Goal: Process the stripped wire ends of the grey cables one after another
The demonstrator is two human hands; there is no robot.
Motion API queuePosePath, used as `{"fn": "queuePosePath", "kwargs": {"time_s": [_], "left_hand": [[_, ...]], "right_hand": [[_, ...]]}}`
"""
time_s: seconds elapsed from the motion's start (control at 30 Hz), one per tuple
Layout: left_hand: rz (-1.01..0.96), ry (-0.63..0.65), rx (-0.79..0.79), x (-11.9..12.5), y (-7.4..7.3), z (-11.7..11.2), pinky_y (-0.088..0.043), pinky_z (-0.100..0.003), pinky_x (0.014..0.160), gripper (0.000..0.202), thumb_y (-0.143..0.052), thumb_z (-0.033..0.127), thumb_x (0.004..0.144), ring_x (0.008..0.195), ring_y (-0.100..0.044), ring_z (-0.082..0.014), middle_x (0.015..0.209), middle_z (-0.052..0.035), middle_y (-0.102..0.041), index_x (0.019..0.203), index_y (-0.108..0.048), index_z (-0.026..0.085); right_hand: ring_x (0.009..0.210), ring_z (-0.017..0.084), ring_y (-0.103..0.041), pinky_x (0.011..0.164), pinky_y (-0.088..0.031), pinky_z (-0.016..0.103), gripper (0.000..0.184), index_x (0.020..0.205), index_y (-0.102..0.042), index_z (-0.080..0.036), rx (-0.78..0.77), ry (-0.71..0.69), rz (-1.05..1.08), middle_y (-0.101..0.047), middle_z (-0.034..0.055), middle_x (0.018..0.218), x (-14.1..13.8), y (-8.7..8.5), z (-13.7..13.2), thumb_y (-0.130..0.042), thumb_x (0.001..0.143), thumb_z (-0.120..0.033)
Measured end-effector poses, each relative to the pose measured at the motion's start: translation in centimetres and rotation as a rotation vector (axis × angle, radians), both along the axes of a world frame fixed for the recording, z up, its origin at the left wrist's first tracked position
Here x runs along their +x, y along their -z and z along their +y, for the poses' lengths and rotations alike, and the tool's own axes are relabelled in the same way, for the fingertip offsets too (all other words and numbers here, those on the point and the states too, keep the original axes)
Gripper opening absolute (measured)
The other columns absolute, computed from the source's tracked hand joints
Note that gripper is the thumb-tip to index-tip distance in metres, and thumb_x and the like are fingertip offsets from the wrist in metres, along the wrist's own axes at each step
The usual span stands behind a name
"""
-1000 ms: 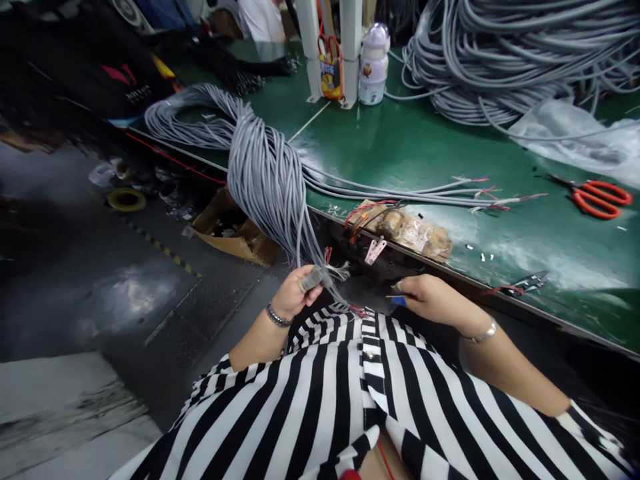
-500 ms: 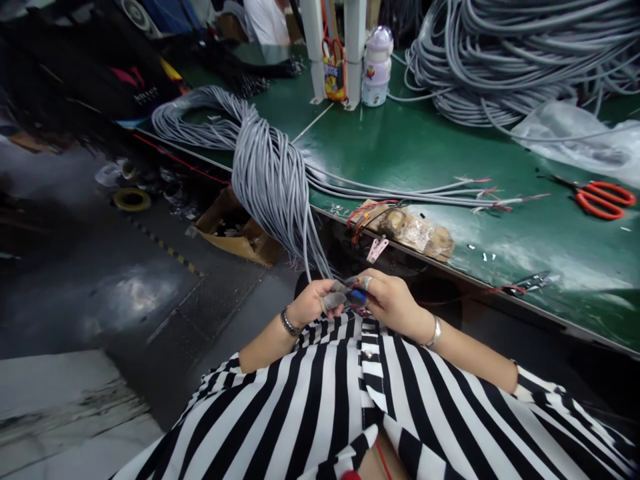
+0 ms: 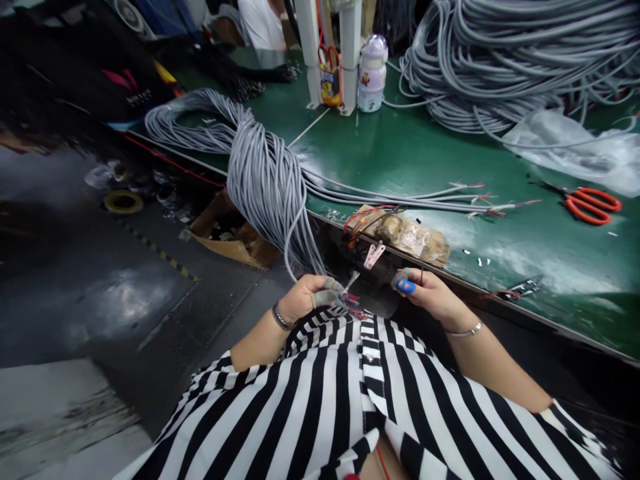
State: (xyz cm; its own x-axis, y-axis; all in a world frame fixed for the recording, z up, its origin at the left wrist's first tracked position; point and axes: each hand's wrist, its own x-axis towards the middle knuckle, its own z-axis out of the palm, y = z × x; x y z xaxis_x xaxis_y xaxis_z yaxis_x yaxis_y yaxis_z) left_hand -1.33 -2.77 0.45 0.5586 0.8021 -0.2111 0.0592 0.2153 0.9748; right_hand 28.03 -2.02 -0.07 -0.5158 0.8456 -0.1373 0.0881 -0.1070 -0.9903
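Observation:
My left hand [image 3: 313, 295], its fingertips taped, is closed on the end of a grey cable. Thin red and whitish wires [image 3: 353, 300] fan out from its fingertips. The cable runs up into the coiled grey cable bundle [image 3: 267, 177], which hangs over the table's edge. To the right, apart from the wires, my right hand [image 3: 427, 295] is pinched shut, with blue tape on one finger. A small dark end shows above its fingers, but I cannot make out what it is. Just above and between the hands is a pink clothes peg [image 3: 374, 255].
On the green table [image 3: 510, 260] lie orange-handled scissors [image 3: 593, 205], small pliers [image 3: 525, 287], a taped wooden block [image 3: 413, 237] and a plastic bag [image 3: 575, 147]. A large cable pile [image 3: 500, 60] and a bottle [image 3: 373, 73] stand farther back. A cardboard box [image 3: 230, 233] sits below left.
My right hand has moved away from my left, to the right. The loose wires at my left fingertips now show. The view has shifted slightly.

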Motion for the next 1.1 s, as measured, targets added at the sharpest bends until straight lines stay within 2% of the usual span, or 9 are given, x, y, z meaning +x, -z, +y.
{"fn": "queuePosePath", "kwargs": {"time_s": [0.07, 0.13, 0.3, 0.5, 0.57, 0.7, 0.8, 0.93, 1.1], "left_hand": [[-0.012, -0.188, 0.104, -0.1, 0.4, 0.2, -0.047, -0.022, 0.059, 0.042, -0.077, 0.053, 0.07, 0.058, -0.056, -0.0108, 0.067, -0.0045, -0.065, 0.081, -0.074, 0.012], [-0.009, -0.296, 0.194, 0.2, 0.6, 0.4, -0.048, -0.022, 0.062, 0.034, -0.077, 0.046, 0.072, 0.062, -0.057, -0.0106, 0.071, -0.0039, -0.067, 0.083, -0.075, 0.014], [0.026, -0.407, 0.27, 2.2, 0.3, 1.1, -0.049, -0.023, 0.063, 0.034, -0.076, 0.047, 0.073, 0.062, -0.057, -0.0113, 0.07, -0.0029, -0.067, 0.082, -0.075, 0.015], [0.042, -0.394, 0.227, 3.4, 0.1, 1.6, -0.048, -0.022, 0.061, 0.038, -0.077, 0.05, 0.07, 0.06, -0.055, -0.0103, 0.067, -0.0033, -0.067, 0.079, -0.074, 0.012], [0.034, -0.405, 0.204, 3.4, 0.4, 1.7, -0.047, -0.022, 0.06, 0.039, -0.078, 0.049, 0.068, 0.059, -0.055, -0.0101, 0.066, -0.0031, -0.067, 0.08, -0.074, 0.012], [0.007, -0.402, 0.188, 3.5, 1.1, 2.1, -0.046, -0.022, 0.06, 0.041, -0.078, 0.05, 0.069, 0.059, -0.054, -0.01, 0.065, -0.0029, -0.066, 0.081, -0.073, 0.011], [-0.027, -0.379, 0.19, 3.8, 1.6, 2.4, -0.046, -0.021, 0.059, 0.042, -0.076, 0.052, 0.071, 0.06, -0.055, -0.0097, 0.067, -0.0031, -0.066, 0.082, -0.073, 0.011], [-0.046, -0.336, 0.191, 4.2, 1.8, 2.7, -0.046, -0.02, 0.058, 0.042, -0.076, 0.052, 0.072, 0.059, -0.054, -0.0092, 0.068, -0.0026, -0.066, 0.082, -0.073, 0.012], [-0.02, -0.27, 0.232, 4.5, 2.5, 3.0, -0.047, -0.021, 0.062, 0.036, -0.074, 0.047, 0.076, 0.061, -0.054, -0.0095, 0.07, -0.0026, -0.067, 0.083, -0.073, 0.012]], "right_hand": [[0.046, 0.006, -0.032, 0.04, -0.024, 0.02, 0.047, 0.076, -0.056, -0.017, -0.117, 0.185, 0.05, -0.05, -0.0025, 0.061, -0.4, 0.4, -0.1, -0.067, 0.076, -0.063], [0.041, 0.004, -0.023, 0.036, -0.014, 0.02, 0.051, 0.075, -0.055, -0.017, -0.184, 0.277, 0.074, -0.048, -0.0032, 0.058, -1.6, 0.5, -0.1, -0.062, 0.076, -0.068], [0.039, 0.005, -0.016, 0.036, -0.009, 0.02, 0.061, 0.071, -0.053, -0.018, -0.252, 0.302, 0.123, -0.033, -0.0074, 0.046, -5.4, -0.2, 1.2, -0.053, 0.075, -0.079], [0.04, 0.004, -0.016, 0.037, -0.011, 0.018, 0.049, 0.071, -0.049, -0.019, -0.349, 0.33, 0.341, -0.031, -0.0091, 0.051, -7.1, -0.1, 2.5, -0.07, 0.07, -0.064], [0.042, 0.004, -0.019, 0.038, -0.013, 0.018, 0.05, 0.071, -0.05, -0.019, -0.374, 0.33, 0.377, -0.029, -0.009, 0.052, -7.1, 0.0, 2.6, -0.072, 0.069, -0.064], [0.045, 0.004, -0.021, 0.039, -0.011, 0.017, 0.056, 0.07, -0.051, -0.017, -0.451, 0.381, 0.429, -0.036, -0.007, 0.056, -7.2, 0.0, 2.8, -0.073, 0.065, -0.068], [0.046, 0.003, -0.022, 0.039, -0.011, 0.017, 0.057, 0.068, -0.05, -0.016, -0.484, 0.415, 0.477, -0.039, -0.0064, 0.056, -7.3, 0.0, 3.1, -0.078, 0.06, -0.066], [0.046, 0.003, -0.023, 0.039, -0.01, 0.018, 0.053, 0.069, -0.056, -0.015, -0.474, 0.451, 0.532, -0.045, -0.0046, 0.058, -7.5, 0.2, 3.3, -0.083, 0.057, -0.059], [0.045, 0.003, -0.024, 0.039, -0.01, 0.019, 0.047, 0.068, -0.059, -0.015, -0.413, 0.446, 0.566, -0.048, -0.0029, 0.056, -7.7, 0.6, 3.3, -0.08, 0.065, -0.057]]}}
